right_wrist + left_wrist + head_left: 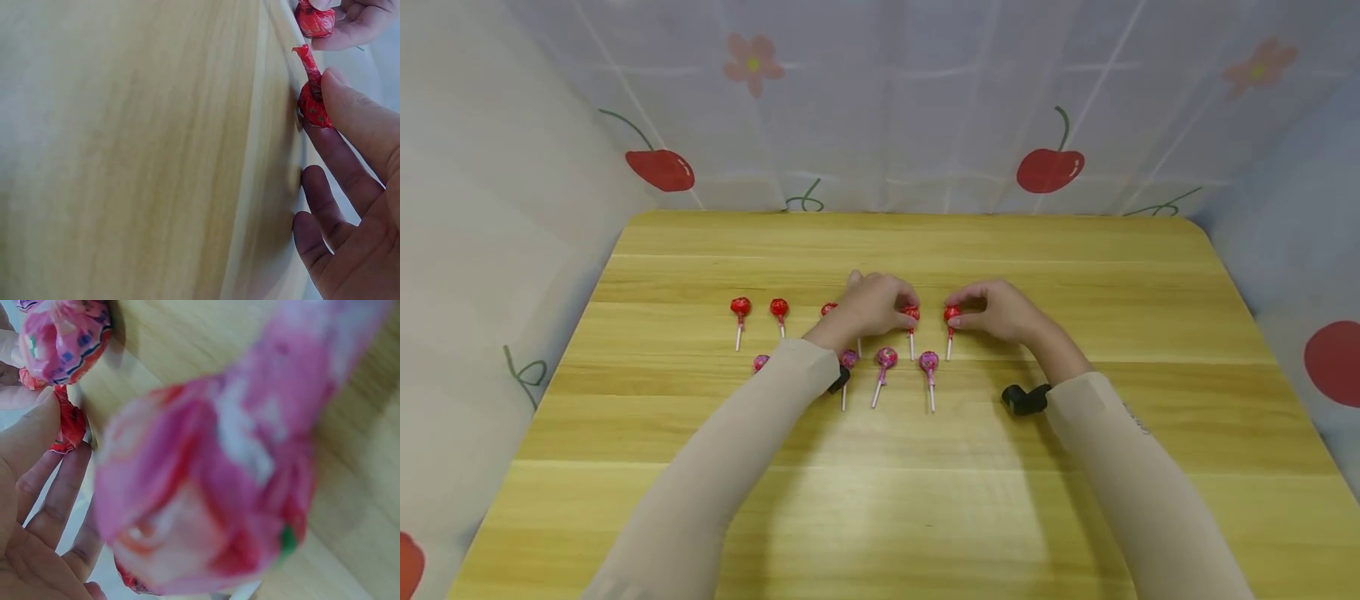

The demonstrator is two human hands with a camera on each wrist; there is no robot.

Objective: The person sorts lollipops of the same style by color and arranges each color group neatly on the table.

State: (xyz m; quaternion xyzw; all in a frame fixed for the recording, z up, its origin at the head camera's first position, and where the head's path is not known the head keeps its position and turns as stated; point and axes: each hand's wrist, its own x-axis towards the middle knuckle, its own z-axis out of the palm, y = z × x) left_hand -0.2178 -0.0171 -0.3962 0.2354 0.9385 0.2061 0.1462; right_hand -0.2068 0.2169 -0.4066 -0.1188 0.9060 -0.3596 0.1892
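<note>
My left hand (874, 305) pinches the wrapped head of a red lollipop (912, 336) between thumb and fingers. Just to its right, my right hand (1006, 313) has thumb and forefinger on a second red lollipop (951, 343), stick towards me. In the right wrist view the thumb presses this red lollipop's head (314, 106) while the other fingers spread apart. Closer to me lies a row of pink-purple lollipops, among them one in the middle (887, 358) and one at the right end (928, 361). A pink lollipop (200, 494) looms large and blurred in the left wrist view.
Two more red lollipops, one at the far left (741, 307) and one beside it (778, 308), continue the back row on the wooden table (925, 517). My left forearm partly covers another red lollipop (828, 308) and a purple one (761, 362). A patterned curtain (880, 108) hangs behind.
</note>
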